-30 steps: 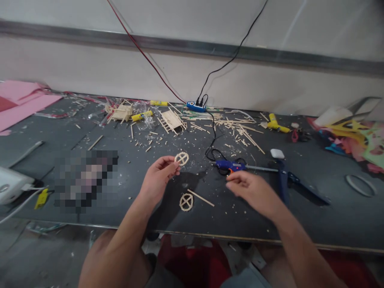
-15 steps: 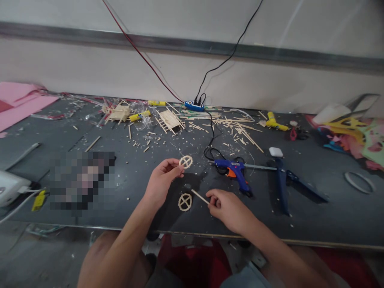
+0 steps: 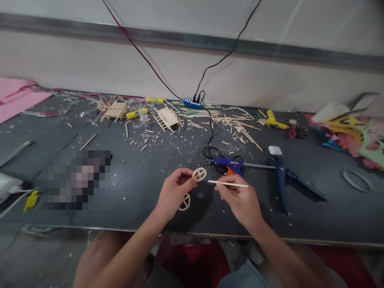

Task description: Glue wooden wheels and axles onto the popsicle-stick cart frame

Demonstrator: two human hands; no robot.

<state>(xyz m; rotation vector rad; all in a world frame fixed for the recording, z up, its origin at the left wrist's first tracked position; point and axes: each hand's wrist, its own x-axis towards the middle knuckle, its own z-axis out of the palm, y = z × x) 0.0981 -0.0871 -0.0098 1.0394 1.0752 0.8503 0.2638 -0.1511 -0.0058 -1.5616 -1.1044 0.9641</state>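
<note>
The left hand [image 3: 175, 192] pinches a small round pale wooden wheel with crossed spokes [image 3: 199, 174] in its fingers, above the dark grey bench [image 3: 144, 172]. The right hand [image 3: 240, 200] clamps a thin pale wooden stick [image 3: 228, 184] level, its tip just beside the wheel. A second spoked wooden wheel [image 3: 185, 202] lies flat below; a blue hot-glue gun [image 3: 228, 164] rests behind.

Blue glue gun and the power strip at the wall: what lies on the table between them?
Head view: the black cord runs from the blue glue gun to the power strip, among scattered wooden sticks.
</note>
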